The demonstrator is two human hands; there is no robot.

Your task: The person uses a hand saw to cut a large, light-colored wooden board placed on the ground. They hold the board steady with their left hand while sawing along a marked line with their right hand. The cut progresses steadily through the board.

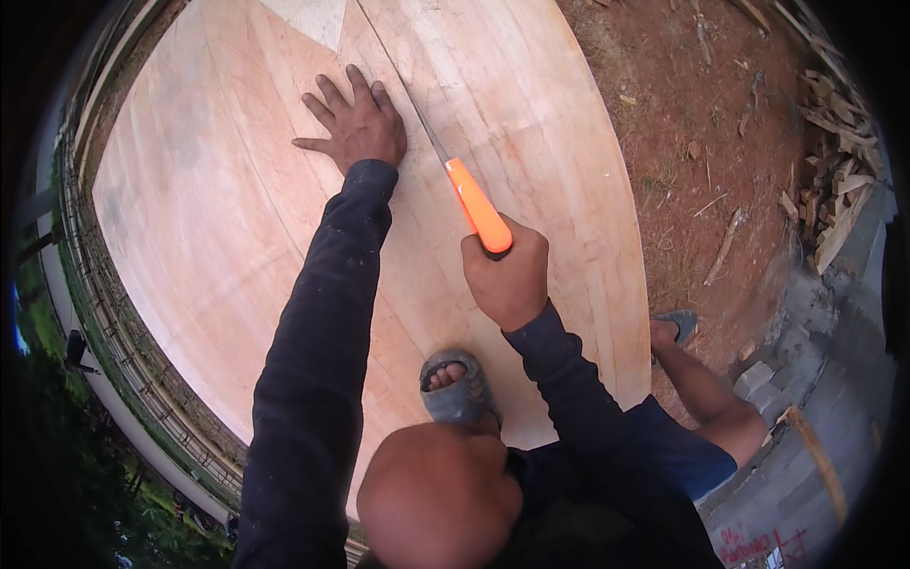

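Observation:
My left hand [368, 131] lies flat on a large pale plywood sheet [237, 190], fingers spread, just left of the saw's line. In my right hand [510, 277] is the orange handle of a handsaw [479, 207], gripped with the fingers wrapped round it. The thin blade shows nearly edge-on and runs from the handle up and to the left, toward the far edge of view. Whether its teeth are in the wood is too fine to make out. A paler triangular patch [318, 17] marks the sheet at the top.
My sandalled foot [457, 387] stands on the plywood below the saw, with a bent knee [436, 493] nearer. Another sandal [679, 325] is off the right edge, on reddish dirt [692, 142]. Wood offcuts [839, 180] are piled far right, above grey concrete blocks [758, 381].

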